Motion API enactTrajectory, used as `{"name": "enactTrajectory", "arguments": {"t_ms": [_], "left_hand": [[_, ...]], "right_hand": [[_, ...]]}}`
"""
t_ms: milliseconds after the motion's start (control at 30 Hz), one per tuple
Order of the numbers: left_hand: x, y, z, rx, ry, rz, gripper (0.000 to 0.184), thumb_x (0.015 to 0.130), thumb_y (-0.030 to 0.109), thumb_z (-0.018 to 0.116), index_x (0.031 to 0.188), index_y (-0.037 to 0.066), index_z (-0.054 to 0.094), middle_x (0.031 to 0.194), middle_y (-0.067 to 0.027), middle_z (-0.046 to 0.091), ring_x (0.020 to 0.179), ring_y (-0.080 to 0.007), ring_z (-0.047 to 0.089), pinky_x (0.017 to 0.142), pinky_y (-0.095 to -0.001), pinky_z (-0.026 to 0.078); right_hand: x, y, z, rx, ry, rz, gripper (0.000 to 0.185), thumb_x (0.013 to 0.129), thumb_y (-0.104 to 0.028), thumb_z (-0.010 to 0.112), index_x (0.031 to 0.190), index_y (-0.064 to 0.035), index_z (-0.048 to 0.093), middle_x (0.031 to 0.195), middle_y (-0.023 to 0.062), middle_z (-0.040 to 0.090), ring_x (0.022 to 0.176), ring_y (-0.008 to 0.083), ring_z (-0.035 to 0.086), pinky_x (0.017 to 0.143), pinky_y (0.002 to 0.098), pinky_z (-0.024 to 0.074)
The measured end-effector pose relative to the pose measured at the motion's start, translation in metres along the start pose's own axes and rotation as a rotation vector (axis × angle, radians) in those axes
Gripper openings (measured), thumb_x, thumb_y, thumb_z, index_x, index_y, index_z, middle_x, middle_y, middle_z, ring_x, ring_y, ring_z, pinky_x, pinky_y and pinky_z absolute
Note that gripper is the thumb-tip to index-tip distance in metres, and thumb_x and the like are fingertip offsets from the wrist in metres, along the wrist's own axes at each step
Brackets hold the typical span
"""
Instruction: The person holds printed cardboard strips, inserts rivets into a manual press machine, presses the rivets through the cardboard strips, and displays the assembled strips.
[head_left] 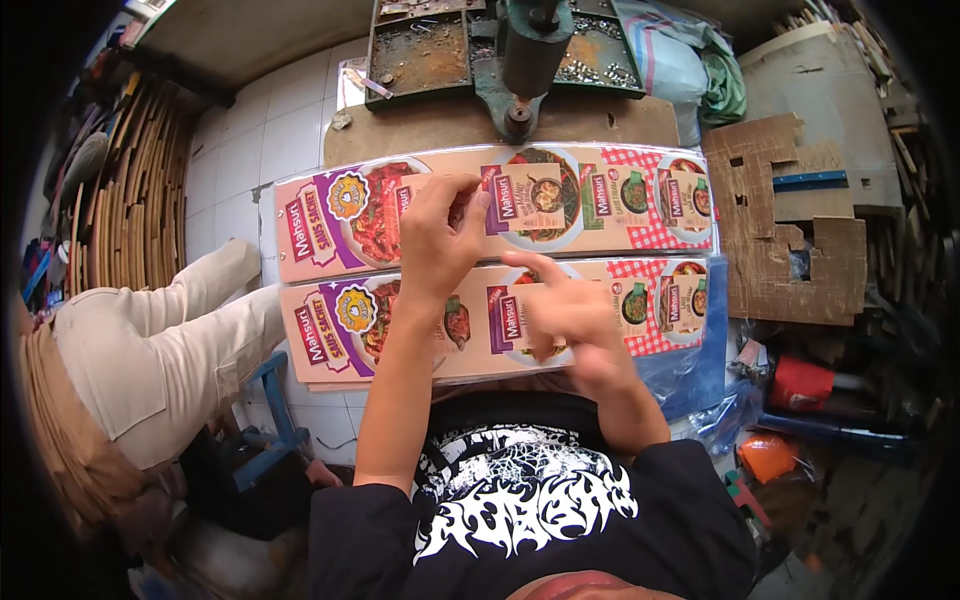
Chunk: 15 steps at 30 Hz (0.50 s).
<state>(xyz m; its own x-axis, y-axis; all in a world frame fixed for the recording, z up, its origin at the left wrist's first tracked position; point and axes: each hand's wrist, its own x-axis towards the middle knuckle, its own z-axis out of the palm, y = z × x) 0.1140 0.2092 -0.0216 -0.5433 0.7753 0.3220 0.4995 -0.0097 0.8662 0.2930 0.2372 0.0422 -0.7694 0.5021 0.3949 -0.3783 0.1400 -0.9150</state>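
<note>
Two long printed cardboard display panels with "Mahsuri Saus Sachet" artwork lie one behind the other, the far panel (345, 240) and the near panel (335, 350). Over the middle of the far panel, my left hand (440, 230) has its fingers curled together in a pinch; anything inside is hidden. My right hand (580, 320) hovers over the near panel, smeared by motion, its index finger extended toward the gap between the panels. Beyond the far panel stands a dark green press machine (535, 65) with a round bolt at its foot.
Metal trays (420, 60) of small metal parts flank the press. At right lies cut brown board (800, 220) beside blue plastic film (690, 380). Stacked boards (135, 190) stand at left, near another person in beige trousers (150, 360) and a blue stool (275, 410).
</note>
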Motion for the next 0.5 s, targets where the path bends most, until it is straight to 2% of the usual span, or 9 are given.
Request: {"name": "enactTrajectory", "arguments": {"t_ms": [33, 100, 133, 267, 300, 367, 400, 467, 500], "left_hand": [[0.0, 0.0, 0.0, 0.005, -0.001, 0.008, 0.012, 0.085, 0.005, 0.068, 0.095, 0.0, 0.066, 0.082, -0.0113, 0.065, 0.067, -0.0198, 0.062, 0.062, -0.0309, 0.05], [0.0, 0.0, 0.0, 0.013, -0.01, 0.006, 0.012, 0.085, 0.005, 0.068, 0.095, -0.001, 0.066, 0.083, -0.0111, 0.065, 0.067, -0.0194, 0.062, 0.063, -0.0308, 0.051], [0.0, -0.001, 0.0, 0.012, -0.005, 0.006, 0.012, 0.085, 0.005, 0.068, 0.095, -0.001, 0.066, 0.083, -0.0111, 0.066, 0.067, -0.0192, 0.063, 0.063, -0.0306, 0.051], [0.0, 0.001, 0.002, -0.006, -0.007, -0.018, 0.011, 0.085, 0.004, 0.067, 0.095, -0.001, 0.066, 0.083, -0.0112, 0.066, 0.067, -0.0183, 0.064, 0.062, -0.0296, 0.051], [0.0, 0.003, 0.002, -0.002, -0.011, -0.032, 0.011, 0.085, 0.003, 0.067, 0.095, -0.001, 0.066, 0.083, -0.0111, 0.066, 0.068, -0.0176, 0.064, 0.062, -0.0292, 0.051], [-0.001, -0.001, 0.002, 0.014, -0.019, -0.017, 0.013, 0.087, 0.004, 0.067, 0.098, -0.001, 0.067, 0.083, -0.0086, 0.068, 0.069, -0.0127, 0.063, 0.062, -0.0253, 0.049], [-0.001, -0.003, 0.002, 0.028, -0.018, -0.003, 0.014, 0.088, 0.005, 0.067, 0.101, -0.001, 0.068, 0.084, -0.0061, 0.069, 0.071, -0.0079, 0.062, 0.062, -0.0215, 0.047], [-0.001, -0.001, 0.002, 0.028, -0.02, -0.003, 0.014, 0.088, 0.005, 0.067, 0.101, -0.001, 0.068, 0.084, -0.0059, 0.069, 0.071, -0.0077, 0.062, 0.062, -0.0214, 0.047], [-0.001, -0.001, 0.002, 0.028, -0.018, -0.001, 0.014, 0.089, 0.006, 0.067, 0.101, -0.001, 0.068, 0.083, -0.0056, 0.069, 0.071, -0.0075, 0.061, 0.062, -0.0213, 0.047]], "right_hand": [[0.0, -0.021, -0.004, 0.153, 0.067, -0.043, 0.074, 0.092, -0.071, 0.04, 0.052, -0.0085, 0.042, 0.049, -0.0006, 0.043, 0.043, 0.0196, 0.046, 0.106, 0.0565, 0.0347], [0.003, -0.056, -0.014, 0.331, 0.057, -0.42, 0.078, 0.091, -0.075, 0.031, 0.048, -0.0115, 0.039, 0.045, -0.0023, 0.042, 0.04, 0.0165, 0.043, 0.104, 0.0543, 0.0385], [0.013, -0.075, -0.014, 0.45, -0.017, -0.543, 0.07, 0.101, -0.057, 0.034, 0.046, -0.0152, 0.04, 0.041, -0.0057, 0.035, 0.034, 0.0093, 0.034, 0.107, 0.0472, 0.0363], [0.037, -0.111, -0.012, 0.672, -0.149, -0.879, 0.059, 0.102, -0.024, 0.031, 0.046, -0.0109, 0.042, 0.045, 0.0028, 0.042, 0.037, 0.0127, 0.038, 0.077, 0.0405, 0.0513], [0.038, -0.114, -0.012, 0.694, -0.15, -0.911, 0.058, 0.102, -0.015, 0.031, 0.046, -0.0099, 0.043, 0.046, 0.0049, 0.044, 0.038, 0.0135, 0.039, 0.07, 0.0389, 0.0551], [0.036, -0.118, -0.014, 0.687, -0.18, -0.94, 0.059, 0.102, -0.015, 0.031, 0.045, -0.0082, 0.044, 0.047, 0.007, 0.045, 0.039, 0.0153, 0.04, 0.063, 0.039, 0.0548], [0.032, -0.122, -0.013, 0.647, -0.16, -0.761, 0.058, 0.104, -0.019, 0.031, 0.048, -0.0123, 0.044, 0.049, 0.0036, 0.045, 0.052, 0.0183, 0.053, 0.076, 0.0333, 0.0528], [0.03, -0.126, -0.015, 0.607, -0.138, -0.579, 0.056, 0.105, -0.023, 0.031, 0.051, -0.0164, 0.044, 0.051, 0.0002, 0.044, 0.065, 0.0214, 0.066, 0.089, 0.0275, 0.0508], [0.03, -0.126, -0.017, 0.6, -0.187, -0.559, 0.056, 0.105, -0.021, 0.031, 0.051, -0.0153, 0.043, 0.051, 0.0004, 0.044, 0.064, 0.0212, 0.066, 0.083, 0.0269, 0.0517]]}}
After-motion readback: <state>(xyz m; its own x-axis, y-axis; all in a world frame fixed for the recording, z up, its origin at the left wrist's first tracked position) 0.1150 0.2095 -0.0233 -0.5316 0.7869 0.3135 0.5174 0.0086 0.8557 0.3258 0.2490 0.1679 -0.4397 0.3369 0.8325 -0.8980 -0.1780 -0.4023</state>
